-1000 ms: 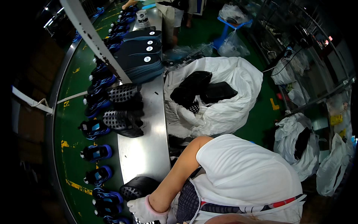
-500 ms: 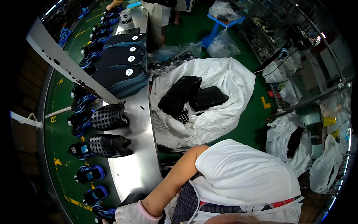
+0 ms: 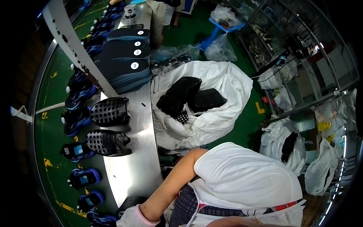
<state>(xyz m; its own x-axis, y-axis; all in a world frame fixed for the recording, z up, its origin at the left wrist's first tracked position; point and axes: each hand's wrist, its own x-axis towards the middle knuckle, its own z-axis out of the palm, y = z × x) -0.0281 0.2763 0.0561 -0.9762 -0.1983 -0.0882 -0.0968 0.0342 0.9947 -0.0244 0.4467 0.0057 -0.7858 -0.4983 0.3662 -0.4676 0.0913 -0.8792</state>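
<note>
Floor painted green (image 3: 245,125) spreads to the right of your work; your view has swung slightly over the past second, so the scene sits farther left. Your white-shirted torso (image 3: 242,174) fills the lower right. Next in size, a white sack (image 3: 204,128) stands open beside the bench, black pieces (image 3: 208,100) lying in its mouth. A steel bench (image 3: 134,170) runs up the left half, with stacks of dark insole-shaped pads (image 3: 124,72) toward its far end. Left of it, a green strip (image 3: 56,140) carries a row of black and blue shoes (image 3: 84,178). Two perforated black forms (image 3: 109,111) lie one after the other on the bench's left edge, and they have kept their places there.

Your right hand (image 3: 130,218), in a white glove with a pink cuff, has shifted most: it is lower and partly cut off by the bottom edge, where its fingers showed a second ago. Just beside it on the near bench is a dark piece (image 3: 132,201), now mostly covered by the glove. Whether your fingers are gripping it, closed or spread, cannot be told. Your left hand is out of view. For the work in hand, this probably means attention is on that near piece, though contact can't be confirmed.
</note>
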